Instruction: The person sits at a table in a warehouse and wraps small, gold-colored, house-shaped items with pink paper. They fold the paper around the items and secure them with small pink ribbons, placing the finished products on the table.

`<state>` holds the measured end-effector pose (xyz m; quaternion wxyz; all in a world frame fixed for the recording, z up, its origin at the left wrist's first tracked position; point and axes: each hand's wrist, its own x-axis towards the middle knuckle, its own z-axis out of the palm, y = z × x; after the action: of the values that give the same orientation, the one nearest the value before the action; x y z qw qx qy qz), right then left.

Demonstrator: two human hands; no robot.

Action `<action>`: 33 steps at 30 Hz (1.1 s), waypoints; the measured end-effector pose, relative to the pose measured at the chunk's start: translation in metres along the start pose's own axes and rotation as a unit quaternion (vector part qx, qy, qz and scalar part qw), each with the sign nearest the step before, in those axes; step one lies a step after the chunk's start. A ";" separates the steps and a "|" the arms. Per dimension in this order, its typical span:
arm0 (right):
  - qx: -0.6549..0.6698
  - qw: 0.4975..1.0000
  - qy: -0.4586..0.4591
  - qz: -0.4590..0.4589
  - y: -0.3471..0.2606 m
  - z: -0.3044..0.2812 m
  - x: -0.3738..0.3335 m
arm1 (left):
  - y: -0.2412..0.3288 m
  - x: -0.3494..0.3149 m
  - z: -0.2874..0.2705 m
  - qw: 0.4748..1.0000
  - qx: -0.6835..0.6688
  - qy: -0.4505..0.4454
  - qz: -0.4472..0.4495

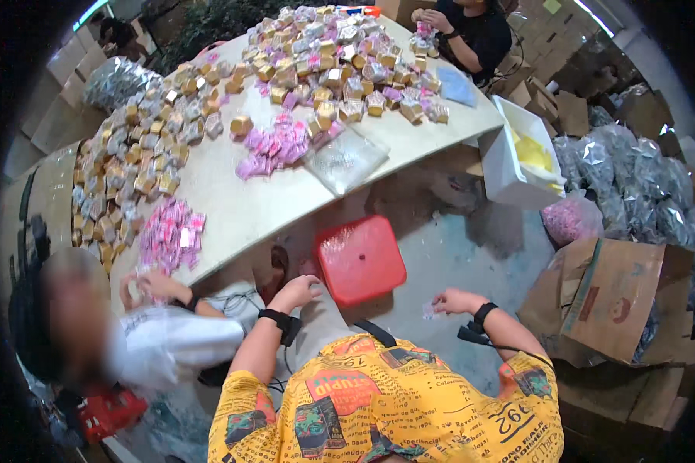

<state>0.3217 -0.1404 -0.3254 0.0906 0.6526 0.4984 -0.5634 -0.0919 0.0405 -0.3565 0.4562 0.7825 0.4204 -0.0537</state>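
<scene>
Above the floor, to the right of a red plastic stool point(363, 272), the person's right hand point(457, 301) is apparently pinching a small clear packet point(429, 311); its contents are too small to make out. The left hand point(295, 293) is hanging by the grey-clad left leg point(322, 322), fingers curling; whether it is gripping anything, I cannot tell. The hands are sitting well apart.

Handling the packet appears to be the step in hand, with the left hand taking no visible part. The next move would be calling for a secure fingertip hold on so small a piece.

Ahead, the pale tabletop point(235, 220) is carrying a nearer pile of pink sachets point(171, 238), a farther sachet pile point(276, 147), a flat clear plastic bag point(349, 160) and a large heap of gold-and-clear pieces point(340, 65). At left, a co-worker's hand point(168, 286) is working beside the nearer pile. At right, a white foam box point(510, 174) is holding yellow material point(531, 150); beyond it, silvery plastic bags point(633, 177) are crowding above an opened cardboard box point(616, 289).
</scene>
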 end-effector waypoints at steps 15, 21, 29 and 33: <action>-0.014 0.996 0.044 -0.076 -0.083 -0.132 0.144 | -0.073 0.150 0.006 0.983 -0.112 0.064 -0.131; -0.074 0.994 -0.041 -0.068 -0.050 -0.188 0.189 | -0.079 0.200 0.040 0.963 -0.033 0.101 -0.246; -0.101 0.974 0.142 -0.145 0.050 -0.257 0.329 | -0.064 0.240 0.050 0.930 -0.024 0.133 -0.342; -0.086 0.966 0.188 -0.155 0.059 -0.261 0.322 | -0.059 0.256 0.041 0.925 -0.022 0.124 -0.359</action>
<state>0.4921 0.1856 -0.5265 -0.0372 0.6514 0.6483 -0.3925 0.0423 0.1788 -0.5394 0.3678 0.5689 0.7278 -0.1067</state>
